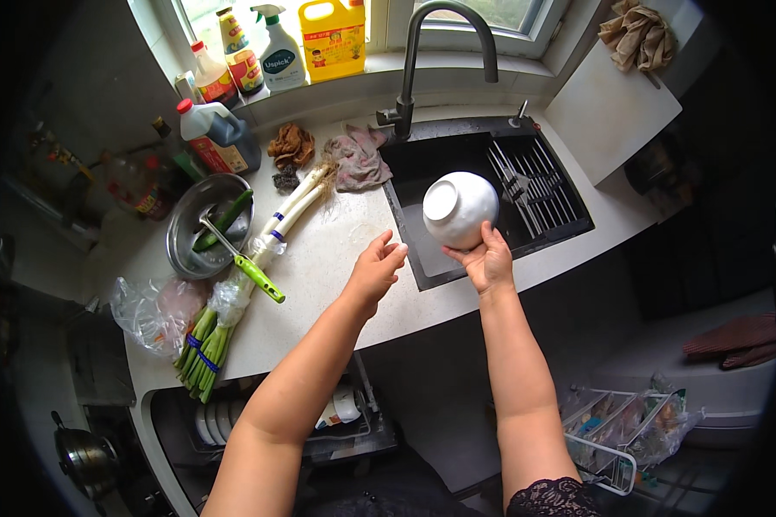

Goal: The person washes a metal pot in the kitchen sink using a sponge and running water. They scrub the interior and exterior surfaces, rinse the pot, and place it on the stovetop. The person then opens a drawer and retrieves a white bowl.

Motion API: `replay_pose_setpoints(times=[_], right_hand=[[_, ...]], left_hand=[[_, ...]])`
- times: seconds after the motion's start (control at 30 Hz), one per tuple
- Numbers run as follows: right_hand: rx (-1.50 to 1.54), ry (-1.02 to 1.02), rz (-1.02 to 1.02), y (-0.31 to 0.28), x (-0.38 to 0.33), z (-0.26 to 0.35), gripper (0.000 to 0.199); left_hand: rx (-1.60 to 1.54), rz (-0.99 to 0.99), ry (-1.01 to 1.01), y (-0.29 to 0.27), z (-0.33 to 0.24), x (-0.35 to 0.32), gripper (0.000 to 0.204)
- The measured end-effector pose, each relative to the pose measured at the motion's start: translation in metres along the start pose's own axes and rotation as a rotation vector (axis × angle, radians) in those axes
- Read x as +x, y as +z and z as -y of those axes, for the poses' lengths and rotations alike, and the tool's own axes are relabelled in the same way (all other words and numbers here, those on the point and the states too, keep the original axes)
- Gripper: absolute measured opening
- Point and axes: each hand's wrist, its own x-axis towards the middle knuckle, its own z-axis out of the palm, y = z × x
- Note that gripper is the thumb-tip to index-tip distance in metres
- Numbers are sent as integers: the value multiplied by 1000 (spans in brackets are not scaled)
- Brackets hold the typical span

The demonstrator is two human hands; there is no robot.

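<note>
A white bowl hangs tilted over the dark sink, its round foot turned toward the upper left. My right hand grips it by the near edge, thumb on the outer wall; the bowl's inside is turned away from view. My left hand is held above the counter, left of the sink, with its fingers loosely bent and apart and nothing in it. Behind the bowl stands the dark curved faucet. A metal drying rack lies across the sink's right side.
Leeks with blue bands lie on the counter at left, beside a steel bowl holding a cucumber and a green-handled peeler. A crumpled rag sits by the sink. Below, an open drawer contains dishes. Bottles line the sill.
</note>
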Motion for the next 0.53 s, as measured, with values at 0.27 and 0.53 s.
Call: replay_pose_setpoints(times=[0.27, 0.53], right_hand=[[120, 36, -16, 0, -1, 1, 54], [219, 67, -5, 3, -1, 2, 57]], left_hand=[[24, 12, -32, 1, 1, -11, 71], [29, 23, -45, -4, 5, -21, 74]])
